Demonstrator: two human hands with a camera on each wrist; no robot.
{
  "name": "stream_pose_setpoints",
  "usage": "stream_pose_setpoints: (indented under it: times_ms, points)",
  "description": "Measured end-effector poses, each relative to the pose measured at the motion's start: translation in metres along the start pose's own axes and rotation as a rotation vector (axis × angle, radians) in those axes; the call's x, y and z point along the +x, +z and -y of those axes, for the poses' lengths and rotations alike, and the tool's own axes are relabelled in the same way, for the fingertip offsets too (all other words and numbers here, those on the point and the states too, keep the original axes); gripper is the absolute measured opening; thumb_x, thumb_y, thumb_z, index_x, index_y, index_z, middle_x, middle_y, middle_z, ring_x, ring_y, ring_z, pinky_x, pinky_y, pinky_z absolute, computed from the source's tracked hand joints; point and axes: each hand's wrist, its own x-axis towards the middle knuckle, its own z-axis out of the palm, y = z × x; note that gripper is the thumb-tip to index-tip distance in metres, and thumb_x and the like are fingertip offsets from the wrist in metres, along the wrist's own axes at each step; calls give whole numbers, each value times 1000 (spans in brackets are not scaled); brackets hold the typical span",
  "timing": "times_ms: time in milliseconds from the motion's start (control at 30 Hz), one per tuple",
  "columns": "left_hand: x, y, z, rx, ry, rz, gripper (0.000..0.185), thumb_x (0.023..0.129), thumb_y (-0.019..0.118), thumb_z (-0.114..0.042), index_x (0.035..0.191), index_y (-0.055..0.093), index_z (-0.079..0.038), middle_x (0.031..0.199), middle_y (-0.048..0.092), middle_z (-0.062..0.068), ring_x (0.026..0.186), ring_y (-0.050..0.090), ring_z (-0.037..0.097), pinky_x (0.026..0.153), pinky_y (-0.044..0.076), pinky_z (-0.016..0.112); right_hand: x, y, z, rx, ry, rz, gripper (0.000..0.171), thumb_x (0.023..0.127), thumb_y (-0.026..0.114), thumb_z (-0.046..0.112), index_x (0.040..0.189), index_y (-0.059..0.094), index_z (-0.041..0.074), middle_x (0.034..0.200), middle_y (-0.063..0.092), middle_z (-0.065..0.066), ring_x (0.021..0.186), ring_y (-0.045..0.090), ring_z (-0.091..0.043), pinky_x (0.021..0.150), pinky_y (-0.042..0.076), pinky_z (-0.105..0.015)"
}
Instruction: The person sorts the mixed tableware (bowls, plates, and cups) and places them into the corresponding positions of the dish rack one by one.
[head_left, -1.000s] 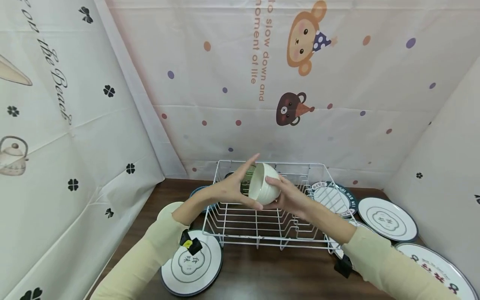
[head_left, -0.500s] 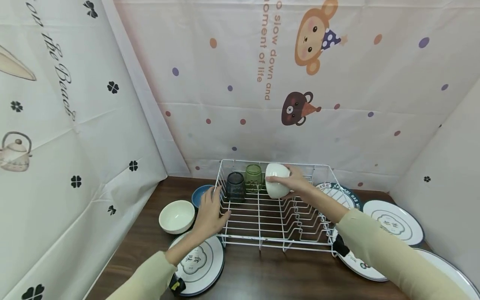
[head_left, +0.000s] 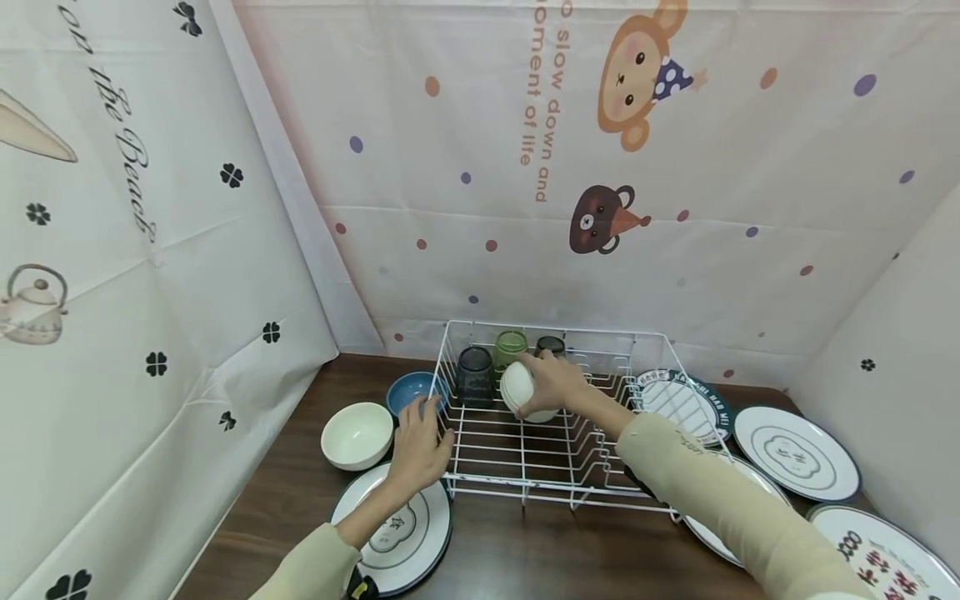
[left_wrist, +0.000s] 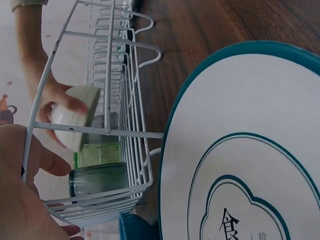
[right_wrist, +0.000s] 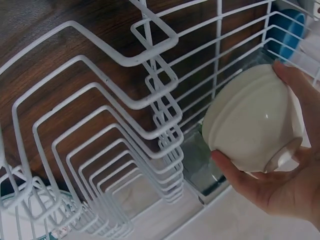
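Note:
My right hand (head_left: pixel 557 383) holds a small cream-white bowl (head_left: pixel 516 387), tilted on its side, over the white wire dish rack (head_left: pixel 517 479). In the right wrist view, thumb and fingers span the bowl (right_wrist: pixel 252 117) from rim to foot. Behind it in the rack stand a dark glass (head_left: pixel 475 379), a green glass (head_left: pixel 510 343) and another dark glass (head_left: pixel 551 343), which my right hand partly covers. My left hand (head_left: pixel 416 446) grips the rack's left end; in the left wrist view its thumb lies inside the wire and other fingertips show below.
A cream bowl (head_left: pixel 357 436) and a blue bowl (head_left: pixel 411 390) stand left of the rack. Stacked plates (head_left: pixel 390 542) lie at the front left. On the right are a patterned plate (head_left: pixel 678 404), a white plate (head_left: pixel 797 454) and a plate with red lettering (head_left: pixel 877 550). Printed cloth walls enclose the table.
My left hand has left the white bowl and moved to the rack's left end. My right hand first carried the bowl right, then back left and lower over the rack.

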Motion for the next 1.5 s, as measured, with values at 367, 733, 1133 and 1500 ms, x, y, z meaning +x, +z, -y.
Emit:
stream_pose_setpoints:
  times_ms: [367, 733, 1133, 1500]
  points:
    - [-1, 2, -4, 24, -19, -10, 43, 95, 61, -13, 135, 57, 0, 143, 48, 31, 135, 41, 49, 103, 40, 67, 9, 16, -6, -49, 42, 137, 103, 64, 93, 50, 151, 47, 20, 129, 59, -23, 109, 64, -45, 81, 57, -57]
    - [-5, 2, -2, -7, -55, 13, 42, 95, 60, -16, 135, 58, 0, 142, 48, 29, 137, 40, 47, 105, 38, 66, 13, 26, -5, -86, 61, 202, 106, 63, 94, 51, 151, 45, 19, 133, 58, -22, 113, 63, -44, 87, 56, -56]
    - [-2, 2, -4, -30, -48, -2, 43, 93, 61, -13, 134, 58, 1, 142, 48, 30, 137, 40, 47, 107, 37, 66, 18, 31, -9, -99, 40, 196, 106, 58, 98, 45, 148, 47, 21, 133, 54, -21, 113, 60, -44, 85, 56, -57]
    - [1, 3, -1, -27, -71, 11, 44, 93, 62, -14, 134, 58, 1, 143, 48, 30, 138, 40, 47, 109, 37, 66, 19, 32, -13, -58, -20, 195, 104, 60, 98, 41, 149, 48, 19, 145, 46, -21, 121, 55, -48, 87, 55, -61]
